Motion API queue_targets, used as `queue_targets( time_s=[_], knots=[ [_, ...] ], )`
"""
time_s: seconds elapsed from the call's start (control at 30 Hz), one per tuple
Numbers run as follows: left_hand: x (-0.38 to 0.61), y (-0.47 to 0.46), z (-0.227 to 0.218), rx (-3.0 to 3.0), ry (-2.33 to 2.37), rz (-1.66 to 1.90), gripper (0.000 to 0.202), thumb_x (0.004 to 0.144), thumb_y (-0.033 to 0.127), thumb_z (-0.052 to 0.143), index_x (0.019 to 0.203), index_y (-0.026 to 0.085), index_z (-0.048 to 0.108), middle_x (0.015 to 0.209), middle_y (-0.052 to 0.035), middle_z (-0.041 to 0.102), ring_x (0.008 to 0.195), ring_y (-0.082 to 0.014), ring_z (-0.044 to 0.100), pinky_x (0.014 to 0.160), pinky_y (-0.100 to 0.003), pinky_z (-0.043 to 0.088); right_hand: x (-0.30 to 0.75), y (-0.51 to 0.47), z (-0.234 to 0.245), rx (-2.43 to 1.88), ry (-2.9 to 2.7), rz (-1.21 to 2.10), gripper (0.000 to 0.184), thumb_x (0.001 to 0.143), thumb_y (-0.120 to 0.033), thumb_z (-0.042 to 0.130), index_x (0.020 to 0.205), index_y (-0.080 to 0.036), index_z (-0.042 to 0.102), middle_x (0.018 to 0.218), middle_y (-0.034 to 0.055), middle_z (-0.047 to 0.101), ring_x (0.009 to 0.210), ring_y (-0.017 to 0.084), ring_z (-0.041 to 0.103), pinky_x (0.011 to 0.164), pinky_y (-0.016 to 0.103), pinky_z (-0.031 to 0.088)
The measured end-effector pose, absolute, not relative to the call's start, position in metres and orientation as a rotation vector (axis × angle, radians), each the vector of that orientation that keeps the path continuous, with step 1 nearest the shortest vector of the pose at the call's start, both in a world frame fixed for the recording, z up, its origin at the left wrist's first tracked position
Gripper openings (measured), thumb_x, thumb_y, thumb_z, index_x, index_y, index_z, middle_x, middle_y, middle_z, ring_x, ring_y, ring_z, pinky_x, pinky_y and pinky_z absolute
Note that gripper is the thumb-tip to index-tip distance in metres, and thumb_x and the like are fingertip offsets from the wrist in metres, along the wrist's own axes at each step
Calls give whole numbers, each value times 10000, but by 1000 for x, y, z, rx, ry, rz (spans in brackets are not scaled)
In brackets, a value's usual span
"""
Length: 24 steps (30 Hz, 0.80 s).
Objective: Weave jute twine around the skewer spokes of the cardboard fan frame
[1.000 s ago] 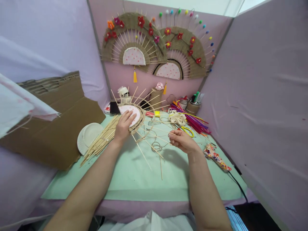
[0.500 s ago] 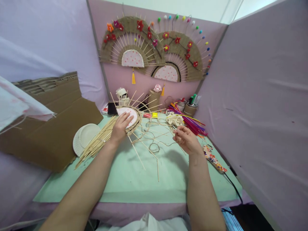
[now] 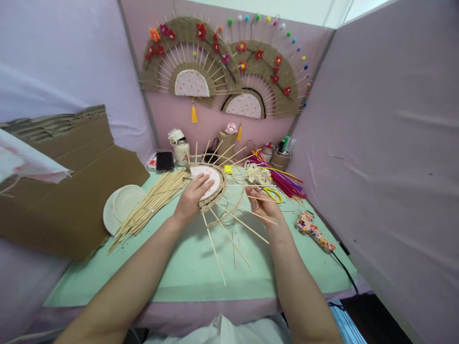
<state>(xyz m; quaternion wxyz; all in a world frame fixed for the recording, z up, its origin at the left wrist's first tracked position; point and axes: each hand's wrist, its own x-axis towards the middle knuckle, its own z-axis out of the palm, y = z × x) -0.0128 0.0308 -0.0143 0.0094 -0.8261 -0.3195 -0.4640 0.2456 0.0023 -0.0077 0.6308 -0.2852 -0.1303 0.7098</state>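
A half-round fan point(image 3: 215, 193) with a white, pink-dotted fabric centre and a brown corded rim is tilted above the table. Thin wooden sticks point(image 3: 247, 224) spread out from its rim. Across its fabric lies my left hand point(image 3: 193, 196), gripping the fan at its left side. A thin strand of twine point(image 3: 238, 205) curves around the sticks, away from the rim. My right hand point(image 3: 263, 205) is among the right-hand sticks, fingertips pinched at the twine; the exact grip is partly hidden.
Left of the fan lie a bundle of sticks point(image 3: 150, 205), paper plates point(image 3: 125, 203) and cardboard point(image 3: 64, 191). On the right are yellow-handled scissors point(image 3: 274, 195), pipe cleaners point(image 3: 283, 179) and a flowered glue gun point(image 3: 313, 231) with its cord. Finished fans point(image 3: 193, 28) hang behind.
The fan has moved right and turned slightly under my left hand. My right hand has come left, in among the sticks. The yellow-handled scissors now show beside it.
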Motion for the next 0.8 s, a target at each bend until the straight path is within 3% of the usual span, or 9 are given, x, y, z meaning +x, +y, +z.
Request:
queue_targets(
  time_s=[0.17,0.3,0.5,0.8],
  knots=[
    [-4,25,-15,-2607,-1033,-1440,482,809,437,630,1250,245,607,1329,-129,569,1283,-298,468,1061,-499,371,245,2,-13,-624,-377,1614,286,665,35,655,794,-209,580,781,-15,702,755,105,700,573,129,589],
    [-4,28,-18,-2647,-1017,-1442,473,809,439,629,1237,239,614,1318,-133,578,1273,-295,479,1058,-514,372,246,1,-12,-609,-398,1655,250,659,-4,669,775,-207,580,703,-38,665,618,68,644,517,120,553],
    [4,29,-22,-2849,-939,-1512,345,884,282,527,1209,236,632,1295,-122,598,1253,-254,507,1058,-492,389,246,3,-13,-640,-370,1596,185,664,-61,656,729,-209,565,577,-55,567,468,75,516,415,172,487],
    [-4,37,-20,-3137,-926,-1694,368,890,284,441,1182,240,660,1341,-88,568,1322,-272,428,1117,-534,283,248,6,-14,-634,-364,1625,220,623,-22,608,713,-198,510,542,-75,528,466,36,490,437,116,443]
  ],
)
